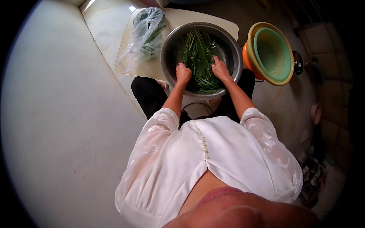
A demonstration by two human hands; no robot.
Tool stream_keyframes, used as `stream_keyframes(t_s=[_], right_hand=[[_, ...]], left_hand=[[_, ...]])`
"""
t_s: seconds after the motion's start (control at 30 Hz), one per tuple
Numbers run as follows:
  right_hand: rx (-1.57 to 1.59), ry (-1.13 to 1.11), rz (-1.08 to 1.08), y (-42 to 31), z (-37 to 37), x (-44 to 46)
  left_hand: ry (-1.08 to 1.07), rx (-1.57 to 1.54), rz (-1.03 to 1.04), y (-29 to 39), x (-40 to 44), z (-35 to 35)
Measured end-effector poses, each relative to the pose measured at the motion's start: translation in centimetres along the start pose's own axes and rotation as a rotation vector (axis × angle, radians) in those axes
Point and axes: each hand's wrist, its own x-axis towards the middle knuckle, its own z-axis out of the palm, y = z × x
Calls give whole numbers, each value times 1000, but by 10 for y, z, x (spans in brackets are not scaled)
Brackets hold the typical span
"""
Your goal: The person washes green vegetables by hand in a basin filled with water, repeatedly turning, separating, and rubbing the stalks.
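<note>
A metal basin (166, 78) holds water and a loose bundle of long, thin green leaves that look like chives (199, 62). My left hand (183, 73) is inside the basin at the left edge of the chives, its fingers curled closed against them. On the other side, my right hand (220, 69) is also closed, with chives at its fingers. The fingertips of both hands are partly hidden. The leaves lie lengthwise between the two hands, some spreading toward the near wall of the basin.
The basin rests on a cream-coloured board or low table (224, 26). To its left lies a clear plastic bag (142, 40) with more greens. A green strainer (272, 55) sits nested in a yellow-rimmed basin (252, 41) at right. A pale wall or surface (57, 114) fills the left side.
</note>
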Motion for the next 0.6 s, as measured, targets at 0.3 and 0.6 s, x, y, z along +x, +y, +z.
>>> stream_keyframes(t_s=[0.3,0.6], right_hand=[[-273,192,-270,-56,-11,-30],[-337,145,-207,-34,-13,-15]], left_hand=[[38,128,163,48,-43,-42],[-37,302,243,33,-38,-50]])
